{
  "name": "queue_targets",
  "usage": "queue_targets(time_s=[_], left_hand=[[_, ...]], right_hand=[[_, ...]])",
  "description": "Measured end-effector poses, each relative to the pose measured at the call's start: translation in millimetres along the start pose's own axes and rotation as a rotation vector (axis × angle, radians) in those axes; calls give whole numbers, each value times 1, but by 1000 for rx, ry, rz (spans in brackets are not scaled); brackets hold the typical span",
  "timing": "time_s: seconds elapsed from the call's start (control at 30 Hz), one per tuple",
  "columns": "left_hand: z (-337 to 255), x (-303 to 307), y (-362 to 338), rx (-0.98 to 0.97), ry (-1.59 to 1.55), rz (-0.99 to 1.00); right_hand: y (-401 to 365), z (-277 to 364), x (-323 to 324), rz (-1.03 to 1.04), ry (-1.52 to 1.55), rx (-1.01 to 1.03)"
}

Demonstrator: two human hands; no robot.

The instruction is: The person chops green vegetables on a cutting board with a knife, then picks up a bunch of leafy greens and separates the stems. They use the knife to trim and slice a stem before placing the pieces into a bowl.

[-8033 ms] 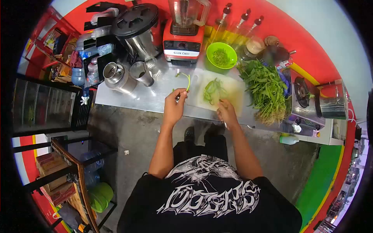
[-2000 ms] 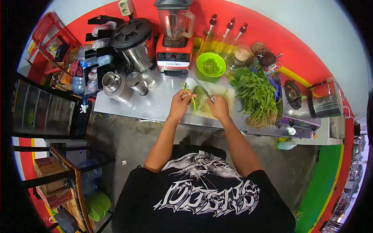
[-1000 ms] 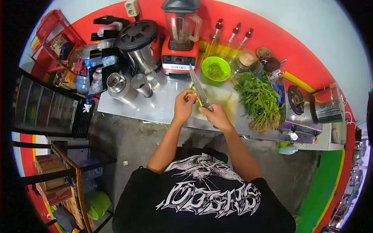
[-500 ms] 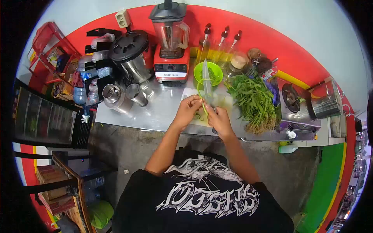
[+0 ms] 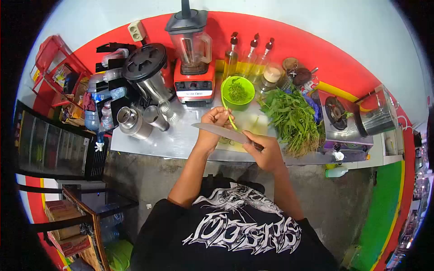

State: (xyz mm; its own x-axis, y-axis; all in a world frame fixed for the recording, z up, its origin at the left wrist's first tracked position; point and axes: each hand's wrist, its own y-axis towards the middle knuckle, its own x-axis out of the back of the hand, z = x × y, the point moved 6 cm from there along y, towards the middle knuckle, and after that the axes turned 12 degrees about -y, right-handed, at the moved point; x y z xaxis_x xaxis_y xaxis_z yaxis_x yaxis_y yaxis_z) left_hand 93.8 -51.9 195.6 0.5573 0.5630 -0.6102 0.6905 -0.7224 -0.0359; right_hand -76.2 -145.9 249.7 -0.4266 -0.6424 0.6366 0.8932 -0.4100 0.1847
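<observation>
Knife (image 5: pixel 221 132) in my right hand (image 5: pixel 267 152), fingers closed round the handle. The blade is level, points left and crosses below my left hand (image 5: pixel 216 119). Left hand pinches a thin green stem (image 5: pixel 230 119) above the cutting board (image 5: pixel 257 123) on the tabletop (image 5: pixel 181 140). Green bowl (image 5: pixel 237 92) of chopped greens sits just behind, and a leafy bunch (image 5: pixel 291 118) lies to the right.

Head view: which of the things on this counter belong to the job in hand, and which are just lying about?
In use:
left hand pinching a green stem
right hand gripping the knife
cutting board
green bowl of chopped greens
pile of leafy greens

Lying about:
blender
metal cups
bottles
gas stove
</observation>
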Motion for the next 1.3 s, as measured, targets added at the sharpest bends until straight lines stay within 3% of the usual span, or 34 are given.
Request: queue_targets(time_s=[0.4, 1.3], left_hand=[[-1, -8, -9, -15, -26, 21], [-20, -33, -22, -136, -2, 160]], right_hand=[[-4, 7, 6, 58, -106, 28], [-9, 11, 12, -69, -88, 96]])
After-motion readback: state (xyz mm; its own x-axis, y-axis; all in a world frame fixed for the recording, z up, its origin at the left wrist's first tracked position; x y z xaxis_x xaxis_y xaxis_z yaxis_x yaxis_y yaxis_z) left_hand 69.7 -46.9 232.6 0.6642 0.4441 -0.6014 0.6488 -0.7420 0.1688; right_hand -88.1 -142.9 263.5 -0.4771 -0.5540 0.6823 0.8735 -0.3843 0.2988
